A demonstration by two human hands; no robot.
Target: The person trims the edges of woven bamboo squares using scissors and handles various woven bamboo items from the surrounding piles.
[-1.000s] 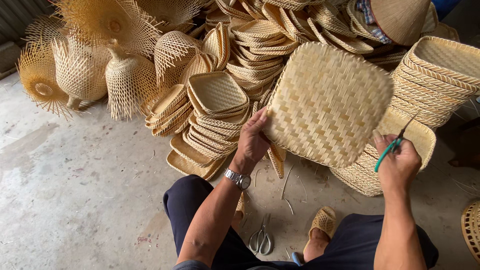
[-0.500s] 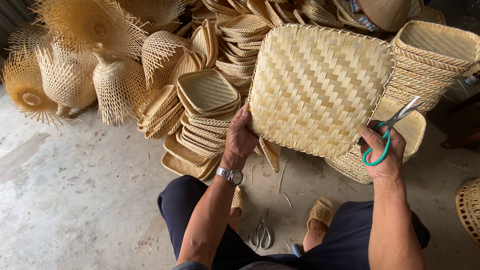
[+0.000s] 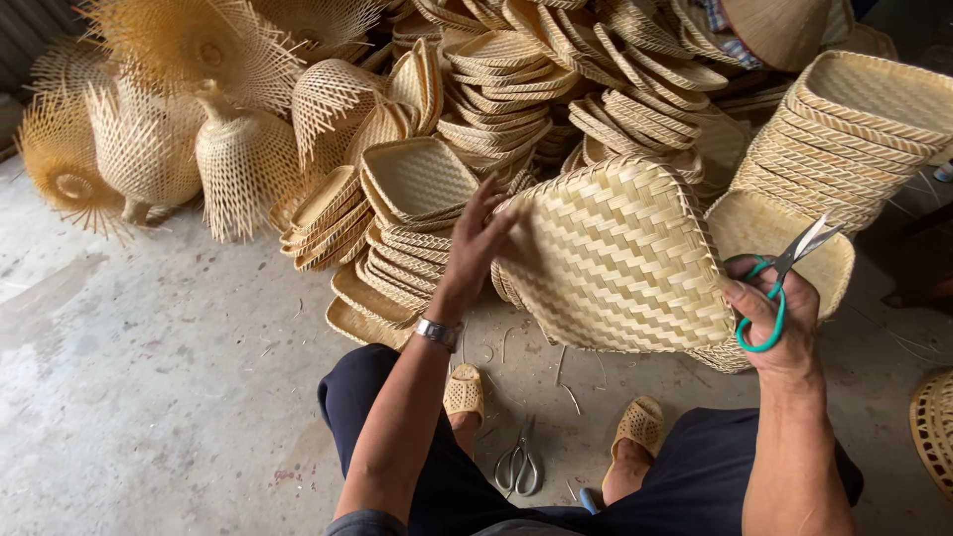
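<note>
We hold a square woven bamboo tray [image 3: 615,260] above our knees, its pale checkered underside facing us, rim turned away. Our left hand [image 3: 475,248] grips its left edge, fingers spread; our right hand [image 3: 774,316] pinches its right edge with green-handled scissors [image 3: 784,278] looped on the fingers, blades slightly apart. Since half a second ago the tray has tilted and sunk lower. A second pair of scissors [image 3: 518,465] lies on the floor between our sandals. Beyond, stacked trays [image 3: 417,189] nest inside one another
</note>
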